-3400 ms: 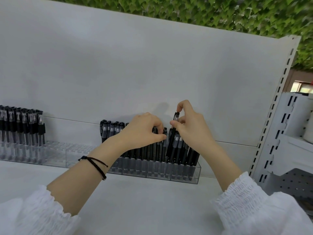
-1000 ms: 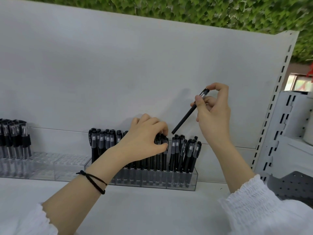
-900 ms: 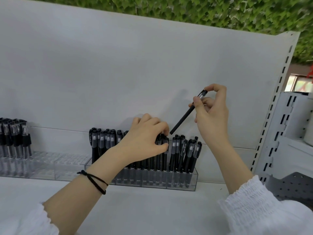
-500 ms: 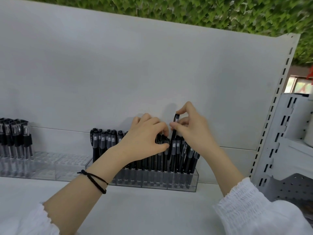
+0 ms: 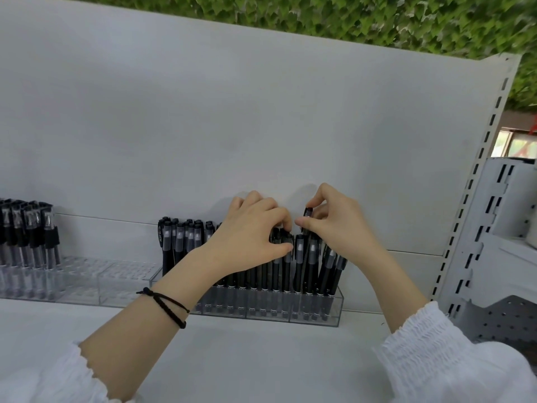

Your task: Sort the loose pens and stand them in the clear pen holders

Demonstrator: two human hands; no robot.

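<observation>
Right of centre in the frame, the right hand [image 5: 340,225] pinches the cap end of a black pen [image 5: 307,214] between thumb and forefinger. The pen stands nearly upright, its lower end down among the standing pens [image 5: 279,271] in the clear pen holder [image 5: 313,314]. Whether its tip has reached a slot I cannot tell. Just left of it, the left hand [image 5: 250,237] curls over the tops of those pens, fingers behind and thumb in front, gripping a cluster as if to hold a gap.

I judge the step in hand to be seating this one pen. The next move calls for a straight downward push until its cap is level with its neighbours, with the left hand holding the row apart so nothing tips.

The holder is a long box of hard, clear plastic with dividing walls. It sits on the matt white shelf [image 5: 261,359] against the smooth back panel [image 5: 203,126]. The pens are slim black cylinders with translucent grey grip sections and clipped caps. The ones at the holder's right end lean a little.

At the left edge of the frame a second clear holder [image 5: 87,274] carries more pens [image 5: 29,237] with clear barrels, and part of its grid is unfilled. A braided black cord [image 5: 167,305] circles the left wrist, and the cuffs are gathered white fabric.
</observation>
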